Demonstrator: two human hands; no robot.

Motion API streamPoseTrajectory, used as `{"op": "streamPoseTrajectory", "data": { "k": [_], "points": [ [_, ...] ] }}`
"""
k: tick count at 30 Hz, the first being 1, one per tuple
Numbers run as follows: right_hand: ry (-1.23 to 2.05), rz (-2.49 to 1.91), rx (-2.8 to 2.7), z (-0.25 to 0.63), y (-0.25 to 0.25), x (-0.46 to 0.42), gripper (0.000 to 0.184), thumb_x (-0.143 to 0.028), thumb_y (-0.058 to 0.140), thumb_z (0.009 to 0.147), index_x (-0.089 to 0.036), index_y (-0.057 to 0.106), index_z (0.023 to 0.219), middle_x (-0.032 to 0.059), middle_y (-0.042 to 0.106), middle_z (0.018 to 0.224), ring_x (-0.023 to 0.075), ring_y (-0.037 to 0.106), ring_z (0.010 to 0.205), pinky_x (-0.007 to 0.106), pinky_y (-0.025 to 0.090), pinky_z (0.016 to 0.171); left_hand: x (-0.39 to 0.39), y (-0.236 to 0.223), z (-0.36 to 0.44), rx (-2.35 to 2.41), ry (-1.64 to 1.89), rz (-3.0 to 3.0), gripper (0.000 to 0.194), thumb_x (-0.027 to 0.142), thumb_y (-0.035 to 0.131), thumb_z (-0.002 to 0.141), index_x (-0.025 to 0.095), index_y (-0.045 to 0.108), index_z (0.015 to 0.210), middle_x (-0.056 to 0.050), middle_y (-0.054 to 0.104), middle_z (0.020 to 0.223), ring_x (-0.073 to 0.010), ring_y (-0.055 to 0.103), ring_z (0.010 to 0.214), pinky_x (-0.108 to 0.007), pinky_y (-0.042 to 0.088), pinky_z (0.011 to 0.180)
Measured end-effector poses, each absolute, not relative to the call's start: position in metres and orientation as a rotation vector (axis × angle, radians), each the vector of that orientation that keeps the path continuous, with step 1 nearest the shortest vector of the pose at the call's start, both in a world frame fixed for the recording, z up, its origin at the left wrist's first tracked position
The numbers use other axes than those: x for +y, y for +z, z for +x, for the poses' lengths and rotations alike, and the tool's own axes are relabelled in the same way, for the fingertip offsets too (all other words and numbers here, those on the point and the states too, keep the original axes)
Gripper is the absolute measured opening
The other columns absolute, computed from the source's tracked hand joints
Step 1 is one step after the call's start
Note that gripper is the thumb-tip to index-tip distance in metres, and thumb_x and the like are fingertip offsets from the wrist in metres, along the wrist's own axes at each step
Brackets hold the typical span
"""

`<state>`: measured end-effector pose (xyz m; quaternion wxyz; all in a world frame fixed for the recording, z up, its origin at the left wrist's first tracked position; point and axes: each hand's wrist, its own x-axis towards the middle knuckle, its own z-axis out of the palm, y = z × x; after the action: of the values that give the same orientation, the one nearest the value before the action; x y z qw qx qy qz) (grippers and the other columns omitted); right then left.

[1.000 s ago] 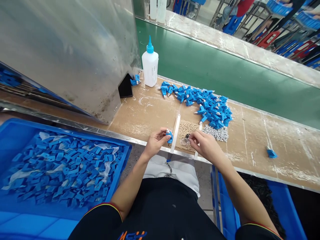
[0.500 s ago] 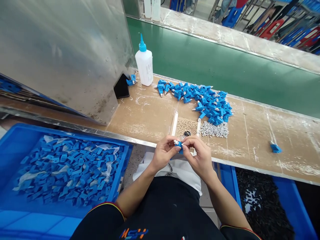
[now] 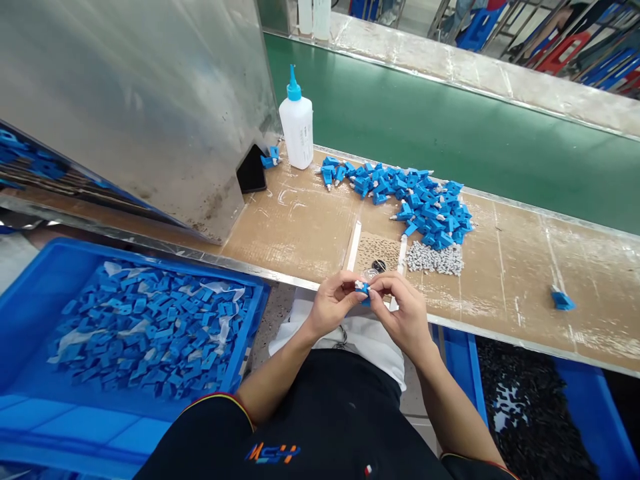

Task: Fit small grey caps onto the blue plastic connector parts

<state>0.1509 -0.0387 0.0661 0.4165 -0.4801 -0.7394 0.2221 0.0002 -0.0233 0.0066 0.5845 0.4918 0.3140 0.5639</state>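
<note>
Between my two hands, at the bench's front edge, is a small blue plastic part with a white piece on it point(image 3: 364, 291). My left hand point(image 3: 333, 303) pinches it from the left. From the right, my right hand point(image 3: 400, 310) grips the same part with thumb and fingertips, which hide much of it. Just beyond my fingers lie a small round black object point(image 3: 379, 266) and a clear disc point(image 3: 371, 273). A pile of small white pieces point(image 3: 435, 258) sits right of them, and behind it a heap of blue parts with white tips point(image 3: 425, 203).
A white bottle with a blue nozzle point(image 3: 299, 127) stands near a metal panel point(image 3: 165, 100). One blue part point(image 3: 563, 300) lies alone at right. A blue bin point(image 3: 55, 260) of blue parts is at left; another bin point(image 3: 583, 393) with black pieces is at right. A green belt point(image 3: 425, 113) runs behind.
The view has shifted slightly, so the bench appears a little further right. Both hands keep hold of the blue part, with barely any change in their grip.
</note>
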Motion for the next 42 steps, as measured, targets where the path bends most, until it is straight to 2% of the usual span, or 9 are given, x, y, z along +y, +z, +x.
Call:
{"op": "streamPoseTrajectory", "data": {
  "k": [9, 15, 19, 24, 32, 34, 37, 39, 42],
  "points": [
    [0.574, -1.186, -1.924, 0.153, 0.053, -0.038, 0.011, -0.016, 0.055, 0.097, -0.022, 0.059, 0.088, 0.0032, 0.067, 0.086, 0.0137, 0.063, 0.075, 0.026, 0.052, 0.064, -0.019, 0.001, -0.013, 0.807, 1.283, 1.423, 0.019, 0.036, 0.074, 0.088, 0.018, 0.076, 0.092, -0.004, 0.071, 0.079, -0.0146, 0.065, 0.072, -0.025, 0.052, 0.068],
    [0.58, -1.171, -1.857, 0.157, 0.047, -0.048, 0.006, -0.019, 0.057, 0.097, -0.023, 0.06, 0.094, 0.0032, 0.067, 0.087, 0.0153, 0.064, 0.076, 0.028, 0.054, 0.065, -0.024, 0.002, -0.01, 0.707, 1.31, 1.366, 0.017, 0.035, 0.075, 0.088, 0.021, 0.077, 0.096, -0.008, 0.078, 0.096, -0.0193, 0.073, 0.09, -0.028, 0.058, 0.078],
    [0.578, -1.233, -1.784, 0.156, 0.043, -0.062, 0.012, -0.024, 0.06, 0.095, -0.023, 0.06, 0.107, 0.0051, 0.066, 0.096, 0.0143, 0.062, 0.072, 0.029, 0.056, 0.064, -0.036, 0.012, -0.003, 0.704, 1.257, 1.208, 0.023, 0.038, 0.072, 0.09, 0.022, 0.076, 0.105, -0.009, 0.079, 0.108, -0.0225, 0.075, 0.101, -0.032, 0.06, 0.087],
    [0.355, -1.324, -1.717, 0.143, 0.041, -0.075, 0.01, -0.024, 0.06, 0.095, -0.024, 0.061, 0.104, 0.0054, 0.065, 0.095, 0.0165, 0.064, 0.078, 0.031, 0.056, 0.065, -0.054, 0.022, 0.007, 0.832, 1.152, 1.13, 0.043, 0.042, 0.071, 0.09, 0.018, 0.069, 0.124, -0.014, 0.074, 0.125, -0.0259, 0.074, 0.107, -0.033, 0.062, 0.091],
    [0.153, -1.348, -1.665, 0.127, 0.041, -0.065, 0.008, -0.015, 0.059, 0.095, -0.022, 0.059, 0.098, 0.0003, 0.058, 0.081, 0.0127, 0.057, 0.067, 0.025, 0.051, 0.06, -0.047, 0.033, 0.016, 0.996, 1.115, 1.234, 0.036, 0.043, 0.059, 0.097, 0.014, 0.068, 0.117, -0.015, 0.077, 0.115, -0.0227, 0.076, 0.096, -0.031, 0.061, 0.086],
    [0.158, -1.374, -1.646, 0.133, 0.042, -0.061, 0.006, -0.016, 0.058, 0.095, -0.022, 0.06, 0.097, -0.0001, 0.056, 0.079, 0.0132, 0.056, 0.066, 0.026, 0.05, 0.06, -0.035, 0.036, 0.017, 0.951, 1.046, 1.284, 0.04, 0.044, 0.06, 0.096, 0.016, 0.066, 0.123, -0.015, 0.076, 0.117, -0.0235, 0.075, 0.1, -0.033, 0.06, 0.088],
    [0.152, -1.463, -1.623, 0.174, 0.041, -0.057, 0.009, -0.023, 0.058, 0.095, -0.023, 0.063, 0.103, 0.0029, 0.06, 0.083, 0.0166, 0.056, 0.067, 0.031, 0.049, 0.061, 0.01, 0.04, 0.008, 0.81, 0.856, 1.466, 0.051, 0.046, 0.072, 0.086, 0.02, 0.064, 0.129, -0.015, 0.074, 0.12, -0.0246, 0.075, 0.096, -0.034, 0.061, 0.081],
    [0.018, -1.625, -1.576, 0.229, 0.035, -0.057, 0.013, -0.03, 0.058, 0.095, -0.024, 0.065, 0.104, 0.0061, 0.062, 0.085, 0.0192, 0.055, 0.066, 0.034, 0.047, 0.061, 0.06, 0.043, -0.004, 0.973, 0.906, 1.592, 0.037, 0.044, 0.069, 0.088, 0.021, 0.069, 0.118, -0.012, 0.074, 0.112, -0.0233, 0.073, 0.086, -0.034, 0.059, 0.074],
    [-0.303, -1.972, -1.439, 0.337, 0.017, -0.057, 0.022, -0.04, 0.054, 0.094, -0.022, 0.066, 0.094, 0.0108, 0.061, 0.079, 0.023, 0.053, 0.063, 0.04, 0.042, 0.06, 0.143, 0.041, -0.017, 1.578, 1.08, 1.657, 0.017, 0.026, 0.068, 0.087, 0.017, 0.066, 0.101, -0.013, 0.07, 0.103, -0.0285, 0.07, 0.097, -0.043, 0.055, 0.089]
  ]
}}
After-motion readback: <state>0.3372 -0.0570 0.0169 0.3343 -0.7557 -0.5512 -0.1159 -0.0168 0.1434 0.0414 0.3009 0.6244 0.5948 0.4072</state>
